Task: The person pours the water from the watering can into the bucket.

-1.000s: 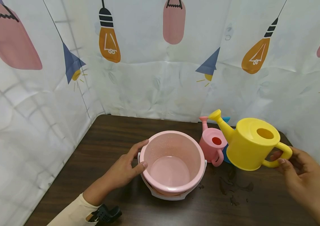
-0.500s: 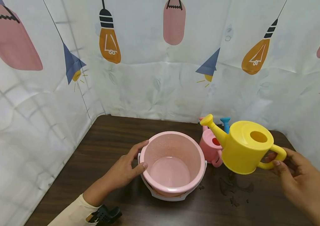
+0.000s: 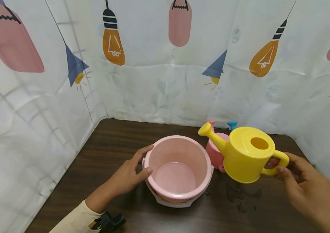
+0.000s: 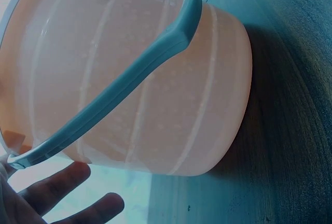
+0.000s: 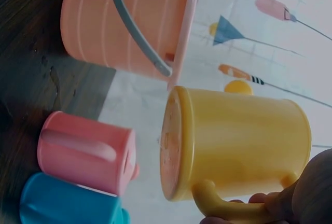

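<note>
A pink bucket [image 3: 179, 152] with a pale handle [image 4: 140, 63] hanging down its side stands on the table. My left hand [image 3: 128, 174] rests against the left of its rim, fingers fairly straight and spread. To the right, my right hand [image 3: 304, 184] grips the handle of a yellow watering can [image 3: 245, 158], held above the table. Its spout points left towards the bucket, short of the rim. Behind it stand a pink watering can [image 3: 215, 155] and a blue watering can [image 5: 72, 200], which the yellow one mostly hides in the head view.
Water puddles [image 3: 242, 194] lie on the dark wooden table [image 3: 118, 136] right of the bucket. A patterned white curtain [image 3: 159, 84] hangs behind and at the left. A dark strap [image 3: 109, 221] is on the left wrist.
My right hand has brought the yellow watering can left and slightly down, closer to the bucket, covering more of the pink can. The left hand and the bucket have stayed put.
</note>
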